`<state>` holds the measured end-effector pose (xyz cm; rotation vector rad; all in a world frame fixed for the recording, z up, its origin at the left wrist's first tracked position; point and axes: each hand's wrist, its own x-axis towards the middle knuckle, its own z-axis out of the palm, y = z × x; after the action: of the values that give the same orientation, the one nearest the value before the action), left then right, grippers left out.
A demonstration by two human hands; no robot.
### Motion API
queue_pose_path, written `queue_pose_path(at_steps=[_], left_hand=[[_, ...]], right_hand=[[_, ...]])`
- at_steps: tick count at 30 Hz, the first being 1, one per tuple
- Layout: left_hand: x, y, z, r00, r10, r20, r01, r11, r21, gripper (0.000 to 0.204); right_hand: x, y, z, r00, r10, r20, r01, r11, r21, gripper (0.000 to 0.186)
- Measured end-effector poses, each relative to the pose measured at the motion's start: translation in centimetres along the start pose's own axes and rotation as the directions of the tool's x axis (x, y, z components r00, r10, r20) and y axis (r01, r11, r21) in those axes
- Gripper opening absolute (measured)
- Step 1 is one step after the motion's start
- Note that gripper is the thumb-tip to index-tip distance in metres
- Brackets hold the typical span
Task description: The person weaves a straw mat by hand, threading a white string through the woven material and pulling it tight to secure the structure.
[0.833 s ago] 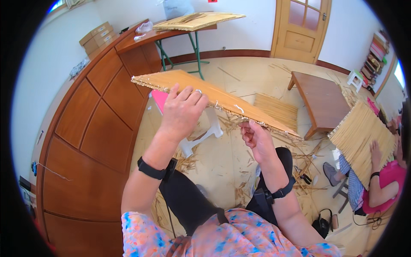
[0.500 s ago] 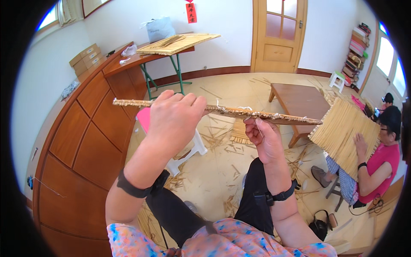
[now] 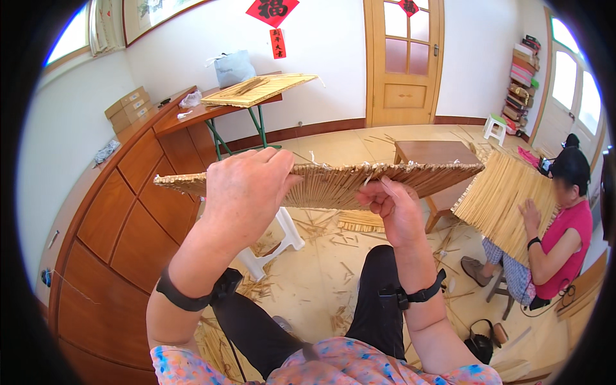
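A stiff mat of bundled straw-like stalks (image 3: 327, 186) is held up in front of me, its bound edge running across the view and its face tilted toward me. My left hand (image 3: 242, 196) is closed over the top edge, left of the middle, with the fingertips hidden behind it. Below the edge, right of the middle, my right hand (image 3: 399, 202) pinches at a white string (image 3: 367, 181) that comes out of the binding. More short white string ends stick up along that edge.
At the right, a seated person (image 3: 568, 234) holds another stalk mat (image 3: 504, 205). A low brown table (image 3: 436, 152) stands beyond my mat, a white stool (image 3: 276, 247) below it. Stalk scraps litter the floor. Along the left runs a wooden counter (image 3: 96, 231); a pale panel (image 3: 263, 88) lies at the back.
The mat has tipped so that more of its stalk face shows, where before it was nearly edge-on. Both hands keep their places on it. My view has shifted slightly upward.
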<state>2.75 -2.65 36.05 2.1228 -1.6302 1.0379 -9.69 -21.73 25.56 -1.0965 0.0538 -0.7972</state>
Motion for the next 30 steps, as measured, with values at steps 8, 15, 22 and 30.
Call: queue_pose_path(at_steps=[8, 15, 22, 30], left_hand=[[-1.1, 0.5, -1.5, 0.999, -0.033, 0.005, 0.033, 0.999, -0.043, 0.02], [-5.3, 0.1, 2.3, 0.989, -0.147, 0.028, 0.149, 0.982, -0.12, 0.025], [-11.7, 1.2, 9.6, 0.9, -0.435, 0.009, 0.426, 0.878, -0.216, 0.023], [-16.9, 5.0, 17.2, 0.674, -0.726, 0.137, 0.728, 0.621, -0.291, 0.015]], right_hand=[[-0.5, -1.0, 1.6, 0.988, -0.156, -0.007, 0.149, 0.954, -0.261, 0.024], [-0.4, 1.4, 2.0, 0.988, -0.155, -0.028, 0.121, 0.865, -0.487, 0.027], [1.4, 7.7, -0.1, 0.997, -0.064, 0.052, 0.083, 0.798, -0.597, 0.027], [-0.3, 15.5, 1.1, 0.968, -0.127, -0.215, -0.062, 0.713, -0.699, 0.026]])
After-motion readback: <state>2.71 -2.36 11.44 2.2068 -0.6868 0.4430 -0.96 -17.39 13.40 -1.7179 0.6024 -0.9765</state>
